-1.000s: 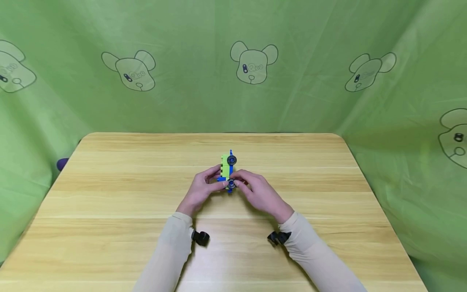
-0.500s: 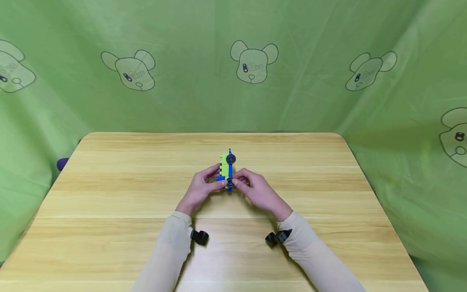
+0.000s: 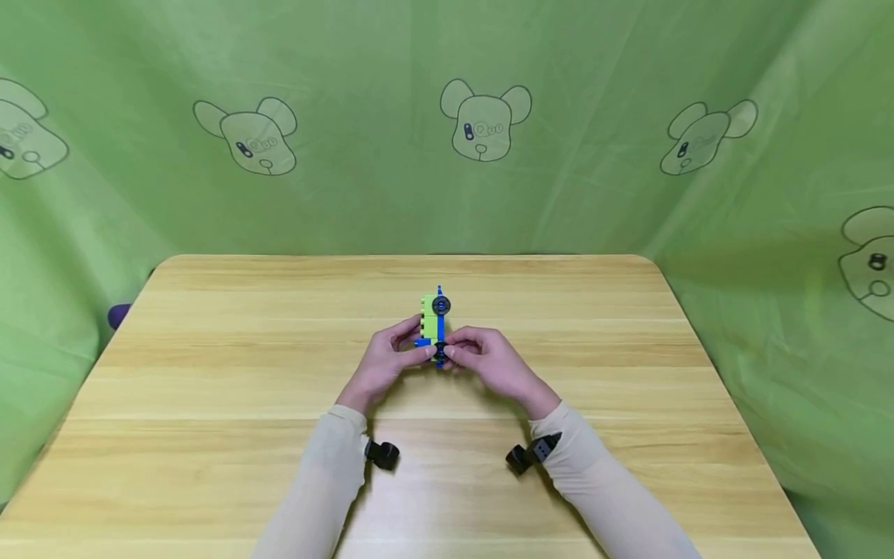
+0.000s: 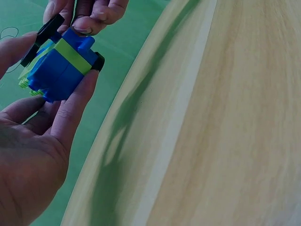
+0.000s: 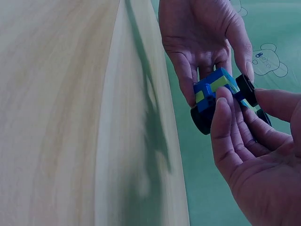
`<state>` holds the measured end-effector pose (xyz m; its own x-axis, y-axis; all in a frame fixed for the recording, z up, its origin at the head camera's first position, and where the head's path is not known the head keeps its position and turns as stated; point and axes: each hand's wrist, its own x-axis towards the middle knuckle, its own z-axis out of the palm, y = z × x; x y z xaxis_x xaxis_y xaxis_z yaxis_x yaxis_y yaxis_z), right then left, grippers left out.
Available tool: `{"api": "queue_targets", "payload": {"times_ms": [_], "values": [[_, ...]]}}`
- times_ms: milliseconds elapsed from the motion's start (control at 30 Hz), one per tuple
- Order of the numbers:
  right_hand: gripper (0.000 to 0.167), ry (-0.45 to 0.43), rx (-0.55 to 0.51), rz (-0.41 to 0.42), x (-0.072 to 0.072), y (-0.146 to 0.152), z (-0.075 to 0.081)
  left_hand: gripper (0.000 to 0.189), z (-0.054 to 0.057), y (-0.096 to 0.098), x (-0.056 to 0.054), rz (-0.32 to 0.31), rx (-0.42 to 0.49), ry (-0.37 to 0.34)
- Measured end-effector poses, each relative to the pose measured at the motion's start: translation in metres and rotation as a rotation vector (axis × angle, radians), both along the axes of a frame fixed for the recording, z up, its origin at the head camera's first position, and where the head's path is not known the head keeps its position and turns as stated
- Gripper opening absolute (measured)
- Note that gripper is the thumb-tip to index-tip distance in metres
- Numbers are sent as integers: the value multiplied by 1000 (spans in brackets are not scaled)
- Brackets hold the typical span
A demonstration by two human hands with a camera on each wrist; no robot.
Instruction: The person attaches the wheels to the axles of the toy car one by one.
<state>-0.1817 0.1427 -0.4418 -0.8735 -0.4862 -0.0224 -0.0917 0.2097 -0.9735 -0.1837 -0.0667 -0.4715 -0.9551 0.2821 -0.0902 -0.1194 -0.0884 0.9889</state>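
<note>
A small toy brick car (image 3: 431,324), lime green and blue with black wheels, is held above the table at the middle of the head view. It is turned on its side, its studs facing left. My left hand (image 3: 380,359) grips the car from the left; in the left wrist view its thumb lies at one wheel (image 4: 42,37) and a finger presses the opposite side. With my right hand (image 3: 492,361) I hold the nearer end: the right wrist view has the thumb against a wheel (image 5: 246,89) and the other fingers along the underside. Fingers partly hide the car.
The wooden table (image 3: 279,466) spreads under both hands. A green curtain (image 3: 363,194) with mouse-like drawings encloses its back and sides. Something purple (image 3: 119,315) shows beyond the left edge. Black wrist cameras (image 3: 382,456) hang below both forearms.
The car has shifted very slightly left. My right hand has edged left with it, thumb and fingers closer to the near wheel. The left hand stays almost still.
</note>
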Motion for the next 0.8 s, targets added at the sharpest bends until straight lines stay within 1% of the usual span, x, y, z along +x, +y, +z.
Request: {"api": "queue_targets", "payload": {"times_ms": [167,400,567,800], "values": [[20,11,1,0,-1,-1,-1,70,0,1,0,7,-3,18],[17,9,23,6,0,-1,-1,69,0,0,2,-8,10,47],[16,4,26,-2,-1,-3,-1,70,1,0,3,-13,19,44],[16,-18,16,5,-1,-3,1,73,4,-2,2,-21,-29,59]]}}
